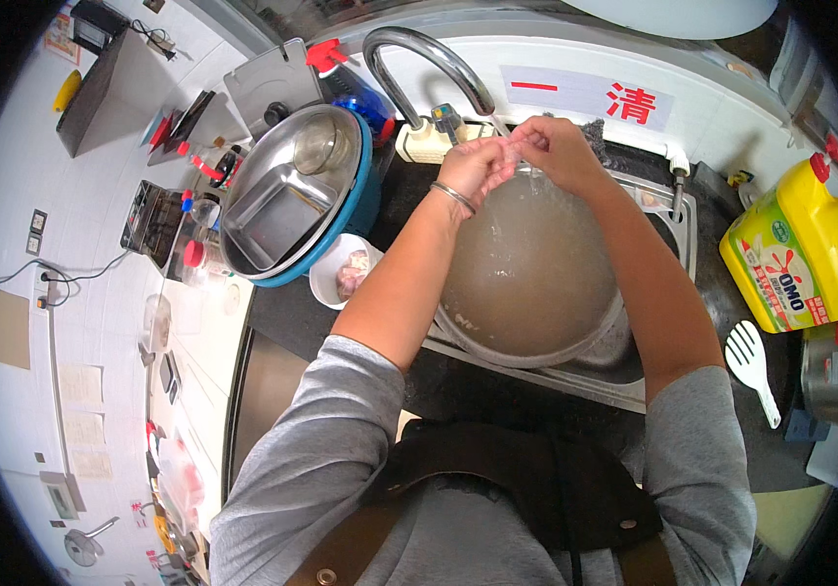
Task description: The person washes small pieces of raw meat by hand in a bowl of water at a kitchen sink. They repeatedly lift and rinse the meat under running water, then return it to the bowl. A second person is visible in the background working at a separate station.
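Both of my hands meet under the curved chrome faucet (pixel 426 62), where a thin stream of water runs onto them. My left hand (pixel 474 172), with a metal bangle at the wrist, and my right hand (pixel 554 150) pinch a small pale, pinkish piece (pixel 513 152) between their fingertips; its kind cannot be made out. Below them a large round basin (pixel 529 271) full of cloudy brownish water sits over the steel sink (pixel 628 366). Left of my left forearm, a white tub (pixel 324 275) holds pinkish pieces that look like raw meat (pixel 352 274).
Metal bowls and a rectangular pan (pixel 283 220) are stacked in a blue basin (pixel 368 176) on the left. Behind them stands a blue spray bottle (pixel 357 95). At the right are a yellow OMO detergent jug (pixel 792 249), a white slotted spatula (pixel 754 366) and a metal pot (pixel 825 381).
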Demonstrator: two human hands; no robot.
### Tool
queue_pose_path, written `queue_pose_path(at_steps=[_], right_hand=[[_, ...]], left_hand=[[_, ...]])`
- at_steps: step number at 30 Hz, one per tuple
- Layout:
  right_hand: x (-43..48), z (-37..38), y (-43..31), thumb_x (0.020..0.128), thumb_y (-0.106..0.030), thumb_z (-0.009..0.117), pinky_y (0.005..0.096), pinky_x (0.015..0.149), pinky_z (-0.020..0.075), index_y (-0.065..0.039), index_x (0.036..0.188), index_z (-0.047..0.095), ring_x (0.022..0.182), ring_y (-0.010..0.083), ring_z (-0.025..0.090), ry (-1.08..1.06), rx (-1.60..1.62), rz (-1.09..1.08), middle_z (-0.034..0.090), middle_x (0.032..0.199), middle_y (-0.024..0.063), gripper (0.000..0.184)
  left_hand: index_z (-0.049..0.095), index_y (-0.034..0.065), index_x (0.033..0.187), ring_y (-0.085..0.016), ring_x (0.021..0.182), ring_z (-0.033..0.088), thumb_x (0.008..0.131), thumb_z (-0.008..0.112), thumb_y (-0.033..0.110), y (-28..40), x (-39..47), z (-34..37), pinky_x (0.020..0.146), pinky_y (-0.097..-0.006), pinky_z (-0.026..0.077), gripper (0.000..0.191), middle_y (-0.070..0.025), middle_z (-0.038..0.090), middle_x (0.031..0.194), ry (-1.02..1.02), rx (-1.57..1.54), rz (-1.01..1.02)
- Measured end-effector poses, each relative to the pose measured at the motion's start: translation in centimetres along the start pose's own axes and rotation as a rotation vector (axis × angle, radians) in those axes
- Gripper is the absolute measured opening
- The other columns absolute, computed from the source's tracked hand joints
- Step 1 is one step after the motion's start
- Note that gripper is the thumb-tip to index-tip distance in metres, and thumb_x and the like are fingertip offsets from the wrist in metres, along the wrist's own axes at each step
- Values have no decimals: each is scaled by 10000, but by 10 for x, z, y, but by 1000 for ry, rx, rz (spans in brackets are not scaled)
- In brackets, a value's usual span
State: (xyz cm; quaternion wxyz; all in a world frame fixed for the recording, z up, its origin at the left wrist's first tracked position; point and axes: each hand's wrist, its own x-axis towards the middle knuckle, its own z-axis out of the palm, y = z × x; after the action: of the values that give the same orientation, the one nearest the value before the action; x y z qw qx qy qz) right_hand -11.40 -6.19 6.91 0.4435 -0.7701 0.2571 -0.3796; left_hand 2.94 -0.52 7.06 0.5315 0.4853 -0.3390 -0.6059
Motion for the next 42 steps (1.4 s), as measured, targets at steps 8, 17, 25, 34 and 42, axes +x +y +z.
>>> queue_pose_path(at_steps=[8, 17, 25, 34, 42], right_hand=[[10, 6, 0, 681, -61, 586, 210, 546, 418, 5, 761, 572, 569, 72, 508, -10, -94, 22, 566, 619, 46, 104], [13, 5, -3, 703, -39, 574, 182, 493, 381, 4, 799, 573, 545, 47, 466, -37, 155, 107, 534, 616, 11, 106], [14, 8, -6, 688, -57, 581, 187, 457, 372, 27, 790, 558, 509, 71, 466, 12, 346, 347, 533, 612, 35, 134], [12, 13, -6, 652, -43, 590, 194, 407, 361, 60, 732, 546, 451, 85, 460, 103, 505, 402, 524, 571, 54, 138], [11, 12, 4, 634, -76, 596, 186, 413, 364, 57, 709, 561, 449, 80, 467, 72, 496, 324, 524, 542, 52, 156]], left_hand=[[535, 5, 879, -73, 596, 530, 759, 447, 24, 5, -5, -6, 579, -175, 469, 150, -19, 548, 717, 23, -142, -3], [523, -13, 857, -83, 605, 528, 755, 414, -4, 1, -2, -4, 577, -164, 463, 150, -24, 541, 726, 16, -89, 66], [529, -16, 848, -76, 583, 508, 735, 432, -25, -2, 4, -6, 547, -157, 438, 150, -22, 537, 720, -12, -100, 106], [530, -7, 814, -82, 575, 493, 736, 446, -23, -6, 6, -9, 561, -175, 425, 115, -31, 537, 705, 17, -25, 156], [527, 24, 813, -53, 573, 508, 748, 447, 3, -1, 2, -10, 515, -134, 412, 105, -36, 568, 734, -90, -3, 169]])
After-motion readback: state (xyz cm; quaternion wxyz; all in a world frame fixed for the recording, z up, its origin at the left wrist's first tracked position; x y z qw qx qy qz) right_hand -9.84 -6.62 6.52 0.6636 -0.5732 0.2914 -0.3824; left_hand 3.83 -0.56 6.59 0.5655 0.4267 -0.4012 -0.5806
